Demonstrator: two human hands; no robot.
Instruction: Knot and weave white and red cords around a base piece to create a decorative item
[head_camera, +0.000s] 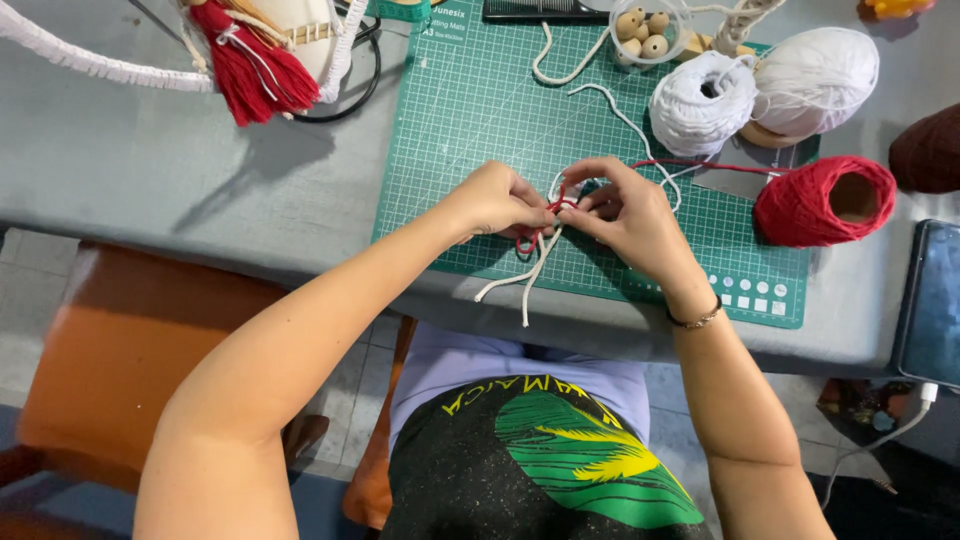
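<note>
My left hand (497, 201) and my right hand (625, 213) meet over the green cutting mat (470, 120). Between their fingertips they pinch a thin red yarn (556, 205) wound around a white cord (527, 275). Two loose ends of the white cord hang down toward the mat's near edge. The red yarn runs right to a red yarn ball (825, 201) beside the mat. How the yarn is knotted is hidden by my fingers.
Two white yarn balls (765, 90) lie at the mat's back right, next to a clear cup of wooden beads (645, 30). A red tassel piece with white fringe (250, 60) lies back left. A phone (932, 300) rests at the right edge. An orange chair (120, 350) stands left.
</note>
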